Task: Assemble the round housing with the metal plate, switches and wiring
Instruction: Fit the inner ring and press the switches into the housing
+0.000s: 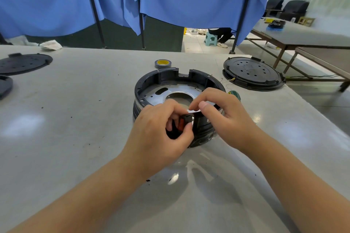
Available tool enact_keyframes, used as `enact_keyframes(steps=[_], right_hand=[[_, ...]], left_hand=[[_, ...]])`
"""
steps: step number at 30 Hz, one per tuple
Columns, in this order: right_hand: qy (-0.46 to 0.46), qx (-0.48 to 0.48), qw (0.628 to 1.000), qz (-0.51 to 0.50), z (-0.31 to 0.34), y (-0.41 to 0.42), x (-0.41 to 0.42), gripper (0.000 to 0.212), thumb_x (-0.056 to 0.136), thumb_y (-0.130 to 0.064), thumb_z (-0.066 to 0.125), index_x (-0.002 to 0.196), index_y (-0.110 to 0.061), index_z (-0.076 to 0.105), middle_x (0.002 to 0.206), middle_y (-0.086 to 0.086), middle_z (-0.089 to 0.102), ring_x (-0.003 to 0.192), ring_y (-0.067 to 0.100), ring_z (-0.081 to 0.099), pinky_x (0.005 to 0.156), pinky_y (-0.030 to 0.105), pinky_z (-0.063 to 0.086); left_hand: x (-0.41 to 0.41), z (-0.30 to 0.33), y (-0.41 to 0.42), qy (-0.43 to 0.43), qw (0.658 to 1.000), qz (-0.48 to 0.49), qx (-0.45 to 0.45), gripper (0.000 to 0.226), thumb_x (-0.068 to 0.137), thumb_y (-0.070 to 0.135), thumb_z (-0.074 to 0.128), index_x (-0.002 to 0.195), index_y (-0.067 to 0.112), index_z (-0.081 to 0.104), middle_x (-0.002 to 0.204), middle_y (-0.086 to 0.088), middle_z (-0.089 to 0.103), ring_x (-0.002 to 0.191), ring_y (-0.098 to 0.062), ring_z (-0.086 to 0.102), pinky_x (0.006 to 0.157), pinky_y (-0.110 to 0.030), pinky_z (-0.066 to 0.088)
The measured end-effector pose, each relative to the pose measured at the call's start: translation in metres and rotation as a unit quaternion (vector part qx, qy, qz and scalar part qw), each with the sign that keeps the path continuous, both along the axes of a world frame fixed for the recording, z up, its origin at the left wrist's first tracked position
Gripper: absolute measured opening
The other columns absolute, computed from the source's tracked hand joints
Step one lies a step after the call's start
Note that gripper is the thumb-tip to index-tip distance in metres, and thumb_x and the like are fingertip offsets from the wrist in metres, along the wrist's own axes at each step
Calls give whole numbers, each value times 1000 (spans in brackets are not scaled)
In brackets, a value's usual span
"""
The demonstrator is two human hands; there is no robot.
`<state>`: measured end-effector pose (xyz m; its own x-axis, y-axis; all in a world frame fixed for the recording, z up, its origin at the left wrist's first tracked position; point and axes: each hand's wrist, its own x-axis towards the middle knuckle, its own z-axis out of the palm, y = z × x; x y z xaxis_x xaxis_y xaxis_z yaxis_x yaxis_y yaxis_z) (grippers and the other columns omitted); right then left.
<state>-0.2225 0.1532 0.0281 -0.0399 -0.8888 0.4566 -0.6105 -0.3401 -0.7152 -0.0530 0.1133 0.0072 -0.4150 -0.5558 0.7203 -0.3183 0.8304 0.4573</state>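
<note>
The black round housing (pixel 151 79) stands on the grey table in the middle of the view. Inside it lies the shiny metal plate (pixel 157 96) with a large centre hole. My left hand (pixel 161 125) grips a black switch with a red rocker (pixel 182 123) at the housing's near rim. My right hand (pixel 219 111) is curled over the near right rim, its thumb and forefinger pinching at the plate's edge just above the switch. The near wall of the housing is mostly hidden by both hands.
A roll of grey tape (pixel 162 63) lies behind the housing. A black round lid (pixel 252 73) with thin wires sits at the right, near the table edge. A green-handled tool (pixel 234 95) pokes out behind my right hand. Two more black lids (pixel 22 63) lie far left.
</note>
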Motion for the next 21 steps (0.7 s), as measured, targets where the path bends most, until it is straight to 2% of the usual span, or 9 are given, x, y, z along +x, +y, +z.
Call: enact_keyframes(steps=[6,11,15,21], right_hand=[[-2,-8,1000,-21,-6,-5,-4,29,87,-18,42,80,-18,70,83,-11,63,90,8,60,83,28,46],[-2,-12,1000,-23,-9,-7,-5,29,87,-18,41,79,-19,70,81,-12,64,88,8,60,81,25,45],[3,-11,1000,-27,-10,-7,-5,28,87,-19,43,78,-21,69,81,-13,63,88,8,61,81,27,46],[6,-13,1000,-25,-9,-7,-4,27,87,-18,44,78,-20,69,80,-12,63,87,8,60,79,26,46]], left_hand=[[-2,-2,1,-22,1000,-5,-1,20,72,25,74,83,16,60,60,12,52,60,-12,48,65,-14,35],[-2,-5,-1,-45,999,-15,-15,25,71,30,77,79,15,57,59,12,55,59,0,42,67,-14,35],[-2,-8,-3,-55,998,-14,-20,27,71,32,77,79,15,57,60,11,55,59,-4,43,65,-21,36],[-4,-11,-3,-61,998,-9,-34,28,72,35,76,79,15,58,61,12,56,61,-3,40,66,-23,37]])
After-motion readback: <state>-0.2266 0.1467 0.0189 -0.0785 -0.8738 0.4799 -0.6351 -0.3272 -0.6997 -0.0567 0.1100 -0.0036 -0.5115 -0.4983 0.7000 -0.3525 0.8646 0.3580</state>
